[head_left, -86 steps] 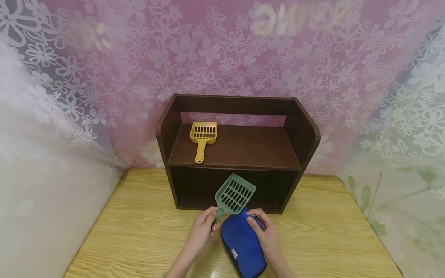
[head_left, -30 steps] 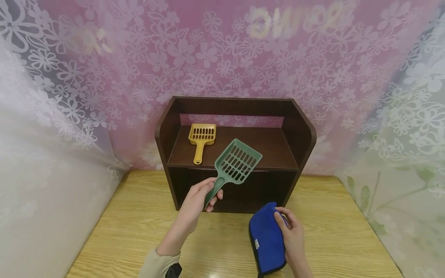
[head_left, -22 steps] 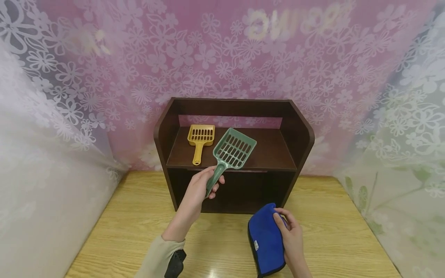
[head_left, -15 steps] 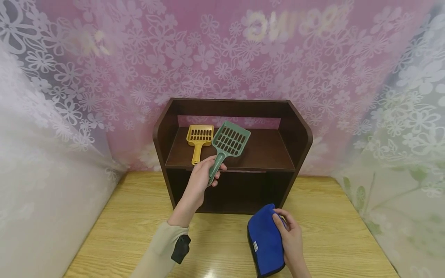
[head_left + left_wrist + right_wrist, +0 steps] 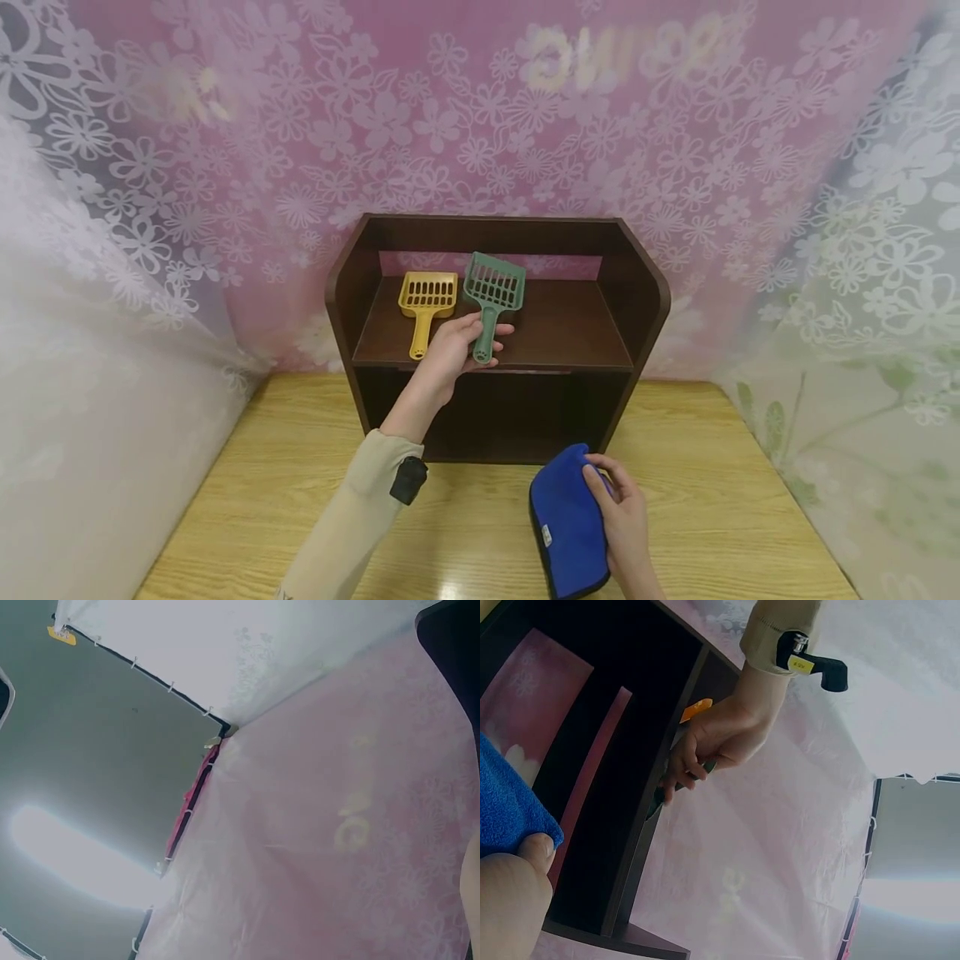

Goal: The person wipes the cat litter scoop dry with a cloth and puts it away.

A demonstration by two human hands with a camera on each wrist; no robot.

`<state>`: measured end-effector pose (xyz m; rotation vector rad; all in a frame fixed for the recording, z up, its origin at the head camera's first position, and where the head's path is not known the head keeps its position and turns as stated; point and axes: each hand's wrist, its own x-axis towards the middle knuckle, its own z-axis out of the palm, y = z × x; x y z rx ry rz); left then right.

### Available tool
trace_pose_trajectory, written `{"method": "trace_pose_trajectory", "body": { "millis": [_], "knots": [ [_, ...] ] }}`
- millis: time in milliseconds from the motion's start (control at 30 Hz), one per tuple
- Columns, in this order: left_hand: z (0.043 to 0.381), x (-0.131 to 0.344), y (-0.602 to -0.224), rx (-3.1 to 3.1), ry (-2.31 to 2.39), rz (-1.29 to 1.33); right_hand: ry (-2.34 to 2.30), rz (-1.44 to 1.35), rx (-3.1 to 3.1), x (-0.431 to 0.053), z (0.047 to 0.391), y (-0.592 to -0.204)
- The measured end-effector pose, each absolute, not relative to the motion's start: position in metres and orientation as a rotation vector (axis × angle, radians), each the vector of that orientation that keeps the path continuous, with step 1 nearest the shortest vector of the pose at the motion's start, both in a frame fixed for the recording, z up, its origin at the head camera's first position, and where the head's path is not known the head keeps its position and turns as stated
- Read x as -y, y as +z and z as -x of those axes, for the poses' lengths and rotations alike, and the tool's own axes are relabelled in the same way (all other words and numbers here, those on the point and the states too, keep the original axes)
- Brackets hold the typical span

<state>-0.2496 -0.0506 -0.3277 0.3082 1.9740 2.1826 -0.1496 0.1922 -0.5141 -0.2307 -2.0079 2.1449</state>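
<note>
In the head view my left hand grips the handle of a green slotted litter scoop at the front of the upper shelf. The fingers pass under the handle. Right beside it on that shelf lies a yellow litter scoop, handle toward me. My right hand pinches the upper edge of a blue cloth with black edging and a small white label, above the table. The right wrist view shows the thumb on the cloth, and the left hand farther off. The left wrist view misses the scoop.
A dark brown two-level shelf stands at the back of a wooden table. Its upper level has side panels and a back rail. Floral curtains hang behind and on both sides.
My left hand has moved up and forward with the green scoop, from beside the cloth to the upper shelf, and turned the scoop straighter. Earlier, the right hand shifted right with the cloth.
</note>
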Motion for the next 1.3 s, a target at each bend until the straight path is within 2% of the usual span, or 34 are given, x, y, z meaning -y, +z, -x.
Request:
{"method": "trace_pose_trajectory", "body": {
  "millis": [400,767,1300],
  "knots": [
    [0.265,0.046,-0.330,-1.830,2.204,-0.296,2.137,0.274,2.037,-0.192,0.148,-0.515],
    [0.269,0.046,-0.335,-2.244,1.976,-0.209,2.194,0.220,1.972,-0.190,0.147,-0.518],
    [0.272,0.044,-0.337,-2.730,1.676,-0.264,2.195,0.283,2.006,-0.191,0.142,-0.517]
  ]
}}
